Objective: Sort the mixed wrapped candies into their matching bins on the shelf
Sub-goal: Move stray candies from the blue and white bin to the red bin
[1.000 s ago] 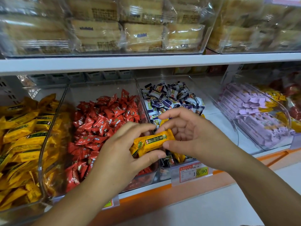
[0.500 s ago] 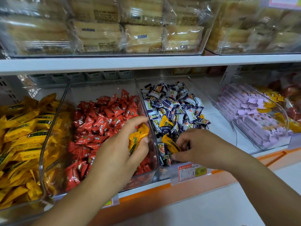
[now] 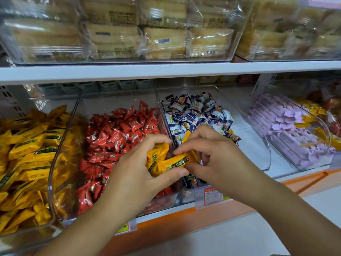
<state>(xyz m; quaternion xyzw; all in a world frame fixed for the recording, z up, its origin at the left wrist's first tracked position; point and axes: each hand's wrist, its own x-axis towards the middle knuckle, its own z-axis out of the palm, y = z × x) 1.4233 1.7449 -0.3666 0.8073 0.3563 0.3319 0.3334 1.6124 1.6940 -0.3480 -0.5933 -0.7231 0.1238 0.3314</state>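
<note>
My left hand (image 3: 136,174) grips a bunch of yellow wrapped candies (image 3: 156,156) above the front of the red candy bin (image 3: 118,137). My right hand (image 3: 212,156) pinches one more yellow candy (image 3: 178,162) by its right end, and that candy's left end lies against my left thumb. Both hands meet over the wall between the red bin and the bin of white and dark blue candies (image 3: 195,111). Another yellow candy (image 3: 186,134) peeks out behind my right fingers. The bin of yellow candies (image 3: 27,154) stands at the far left.
A clear bin of purple bars (image 3: 287,130) with a few stray yellow candies sits at the right. A white upper shelf (image 3: 166,71) carries bins of wrapped biscuits. Price tags (image 3: 212,195) hang on the orange shelf edge (image 3: 184,218).
My right hand lifted a yellow candy out of the white and blue bin and brought it left to my left hand, which still holds the earlier yellow candy.
</note>
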